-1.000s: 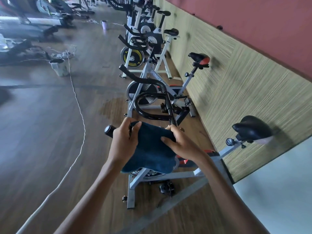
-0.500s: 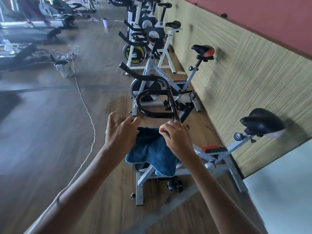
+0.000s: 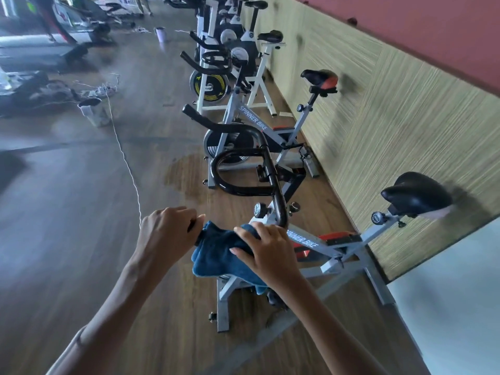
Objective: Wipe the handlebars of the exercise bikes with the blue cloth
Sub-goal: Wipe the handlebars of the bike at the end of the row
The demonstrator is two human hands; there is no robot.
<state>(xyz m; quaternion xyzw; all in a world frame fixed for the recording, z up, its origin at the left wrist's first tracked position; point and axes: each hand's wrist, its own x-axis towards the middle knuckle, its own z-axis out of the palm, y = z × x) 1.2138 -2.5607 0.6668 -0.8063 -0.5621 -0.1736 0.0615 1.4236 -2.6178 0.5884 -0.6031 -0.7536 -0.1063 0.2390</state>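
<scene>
Here one blue cloth hides the handlebar near its end; left hand fingers curl round the tip, right hand fingers clamp the cloth.

Cloth over handlebar, between hands.

The wooden plank floor carries a row of exercise bikes standing along the wall. A white cord trails across the boards past a pale bucket. A dark, damp-looking patch lies beside the bikes.
</scene>
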